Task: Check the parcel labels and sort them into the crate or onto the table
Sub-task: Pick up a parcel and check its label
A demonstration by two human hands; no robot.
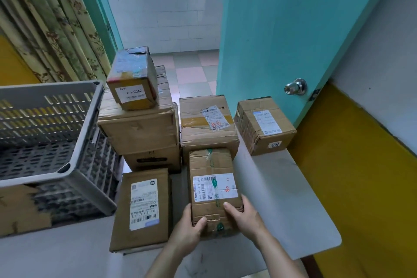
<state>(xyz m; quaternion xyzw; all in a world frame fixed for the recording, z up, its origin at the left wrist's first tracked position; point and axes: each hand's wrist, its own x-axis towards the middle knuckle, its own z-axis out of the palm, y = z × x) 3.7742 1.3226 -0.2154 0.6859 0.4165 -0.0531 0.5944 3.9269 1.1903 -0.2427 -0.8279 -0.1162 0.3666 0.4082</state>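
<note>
A brown cardboard parcel point(211, 165) with a white barcode label and green tape lies lengthwise on the white table point(282, 198). My left hand point(187, 230) grips its near left corner, thumb on top. My right hand point(242, 216) grips its near right corner, thumb also on top. A flat parcel point(142, 207) with a long white label lies just to its left. The grey perforated crate point(56, 142) stands at the left, with nothing visible inside.
Behind are a stack of large boxes point(144, 133) topped by a small box marked 0042 point(133, 79), a taped box point(206, 119) and a small box point(264, 124) at the far right. A turquoise door point(293, 29) stands open behind the table.
</note>
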